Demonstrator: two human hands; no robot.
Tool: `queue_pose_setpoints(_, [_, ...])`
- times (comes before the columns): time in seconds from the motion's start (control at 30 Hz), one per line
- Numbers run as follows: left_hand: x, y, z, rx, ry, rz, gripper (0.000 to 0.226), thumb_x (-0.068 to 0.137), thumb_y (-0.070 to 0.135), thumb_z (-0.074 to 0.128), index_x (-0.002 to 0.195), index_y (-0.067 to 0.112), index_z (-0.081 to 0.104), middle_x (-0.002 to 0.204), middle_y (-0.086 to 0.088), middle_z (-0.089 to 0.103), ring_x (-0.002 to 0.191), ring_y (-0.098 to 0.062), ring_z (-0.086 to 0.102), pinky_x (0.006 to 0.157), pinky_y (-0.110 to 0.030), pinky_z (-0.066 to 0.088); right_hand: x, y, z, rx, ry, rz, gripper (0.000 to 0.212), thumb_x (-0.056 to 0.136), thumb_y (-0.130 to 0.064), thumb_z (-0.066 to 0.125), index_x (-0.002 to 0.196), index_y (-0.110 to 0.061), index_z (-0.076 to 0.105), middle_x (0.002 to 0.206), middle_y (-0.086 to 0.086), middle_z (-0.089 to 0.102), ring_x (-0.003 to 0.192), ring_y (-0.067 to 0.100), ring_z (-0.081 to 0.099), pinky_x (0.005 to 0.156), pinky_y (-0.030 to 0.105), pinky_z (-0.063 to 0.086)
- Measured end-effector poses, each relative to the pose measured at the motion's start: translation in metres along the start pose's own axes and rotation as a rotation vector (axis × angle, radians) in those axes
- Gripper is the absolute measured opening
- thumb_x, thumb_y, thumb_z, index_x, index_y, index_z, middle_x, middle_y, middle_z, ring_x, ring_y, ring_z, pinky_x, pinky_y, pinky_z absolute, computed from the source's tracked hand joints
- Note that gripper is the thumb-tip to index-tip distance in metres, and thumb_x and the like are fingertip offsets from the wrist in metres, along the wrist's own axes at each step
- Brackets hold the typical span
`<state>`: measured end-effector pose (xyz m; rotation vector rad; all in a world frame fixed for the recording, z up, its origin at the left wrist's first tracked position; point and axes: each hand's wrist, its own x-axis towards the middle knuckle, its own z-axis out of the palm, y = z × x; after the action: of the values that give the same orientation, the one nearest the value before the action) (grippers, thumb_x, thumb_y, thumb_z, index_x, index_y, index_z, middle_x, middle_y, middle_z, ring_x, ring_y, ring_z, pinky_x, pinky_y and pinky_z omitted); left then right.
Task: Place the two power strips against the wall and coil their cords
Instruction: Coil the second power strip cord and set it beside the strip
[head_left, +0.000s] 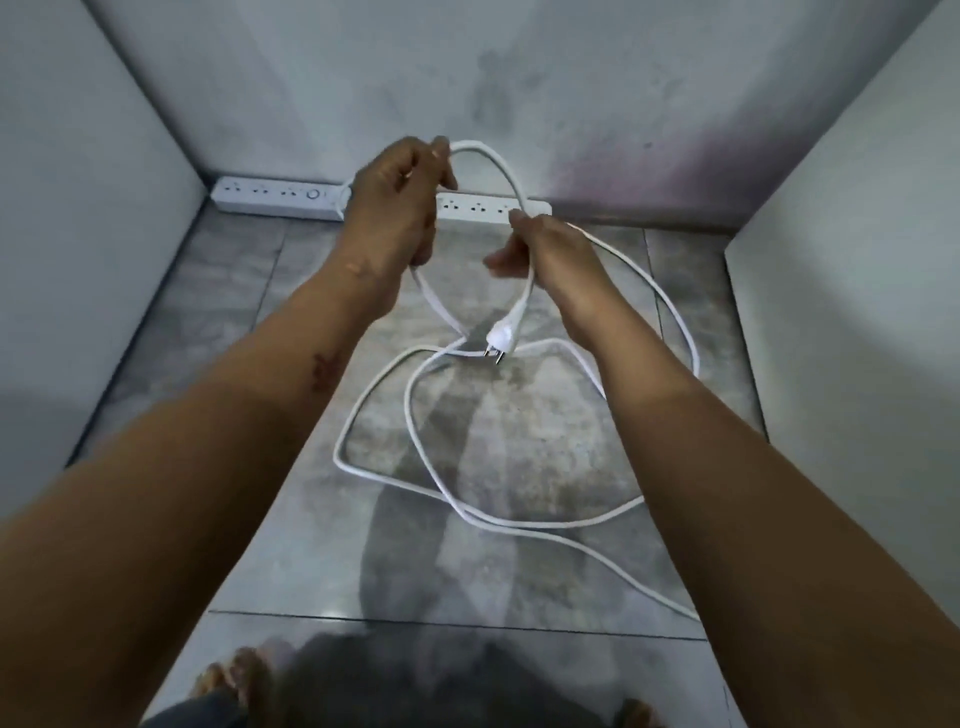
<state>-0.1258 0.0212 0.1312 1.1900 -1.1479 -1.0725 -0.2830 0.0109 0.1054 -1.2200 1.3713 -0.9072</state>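
Two white power strips lie end to end against the far wall: one (278, 197) at the left corner, the other (491, 208) partly hidden behind my hands. My left hand (397, 208) is shut on a white cord (501, 166) at the top of a raised loop. My right hand (550, 249) pinches the same cord at the loop's right side. The plug (498, 335) dangles below my hands. More white cord (415, 415) sprawls in loose loops over the grey floor.
Grey marbled floor tiles (519, 571) fill a narrow alcove between a left wall (78, 234) and a right wall (857, 260). My bare feet (234, 680) show at the bottom edge. A cord strand (649, 587) trails off to the right.
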Motion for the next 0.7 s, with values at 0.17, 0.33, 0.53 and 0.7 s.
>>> queue_pose_setpoints(0.17, [0.02, 0.017, -0.037, 0.03, 0.144, -0.061, 0.036, 0.099, 0.032, 0.054, 0.067, 0.017, 0.05, 0.044, 0.004, 0.023, 0.035, -0.01, 0.019, 0.04, -0.016, 0.018, 0.003, -0.01, 0.018, -0.005, -0.094, 0.051, 0.037, 0.096, -0.048, 0.051, 0.075, -0.016, 0.049, 0.063, 0.003, 0.062, 0.061, 0.02, 0.065, 0.066, 0.03, 0.049])
queue_pose_setpoints(0.33, [0.031, 0.02, -0.046, 0.084, 0.177, -0.163, 0.031, 0.097, 0.034, 0.057, 0.071, 0.016, 0.052, 0.044, 0.005, 0.035, 0.035, -0.01, 0.03, 0.041, -0.018, 0.028, -0.004, -0.029, 0.033, 0.224, -0.006, 0.101, 0.031, 0.1, -0.039, 0.047, 0.074, -0.022, 0.044, 0.049, -0.005, 0.031, 0.035, 0.008, 0.03, 0.051, 0.026, 0.046])
queue_pose_setpoints(0.53, [-0.022, -0.055, -0.032, -0.059, -0.084, -0.42, 0.016, 0.1, 0.014, 0.053, 0.084, 0.016, 0.052, 0.067, -0.002, 0.05, 0.054, -0.011, 0.056, 0.06, -0.025, 0.049, -0.009, -0.038, 0.037, 0.372, 0.229, 0.045, 0.03, 0.101, -0.029, 0.045, 0.074, -0.019, 0.037, 0.053, -0.001, 0.028, 0.039, 0.01, 0.025, 0.039, 0.02, 0.028])
queue_pose_setpoints(0.7, [-0.068, -0.09, -0.006, 0.044, -0.438, -0.585, 0.018, 0.101, 0.027, 0.048, 0.088, 0.021, 0.058, 0.089, 0.004, 0.07, 0.095, -0.014, 0.066, 0.082, -0.035, 0.035, -0.014, -0.033, 0.024, 0.623, 0.386, 0.096, 0.027, 0.103, -0.029, 0.04, 0.078, -0.019, 0.042, 0.05, -0.002, 0.025, 0.034, 0.007, 0.022, 0.036, 0.016, 0.024])
